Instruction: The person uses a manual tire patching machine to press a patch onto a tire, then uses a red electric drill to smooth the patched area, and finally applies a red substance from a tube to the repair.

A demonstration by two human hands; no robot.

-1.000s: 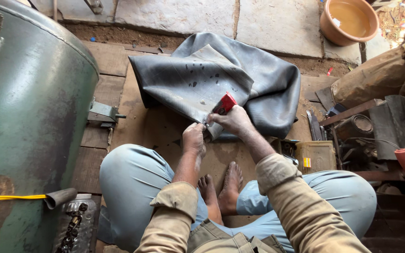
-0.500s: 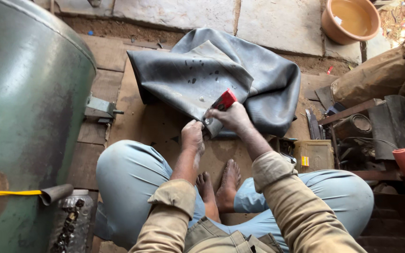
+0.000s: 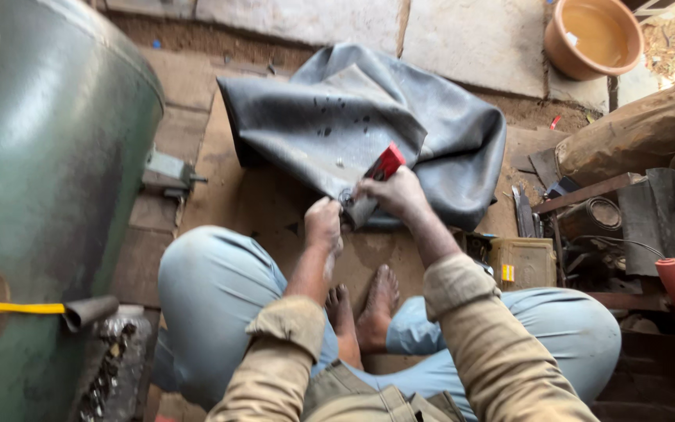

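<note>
Right hand (image 3: 391,194) grips red tool (image 3: 385,164) on folded grey rubber tube (image 3: 369,117).

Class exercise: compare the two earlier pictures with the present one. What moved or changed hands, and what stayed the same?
Hardly anything moved. The right hand keeps its grip on the red tool at the edge of the folded black rubber tube, and the left hand still pinches that edge beside it. Nothing was picked up or released. The green tank, orange basin and yellow box lie unchanged; only the view shifted slightly.

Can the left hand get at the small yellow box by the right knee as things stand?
Probably not easily: the left hand rests at the inner tube, and the right forearm lies between it and the yellow box.
</note>
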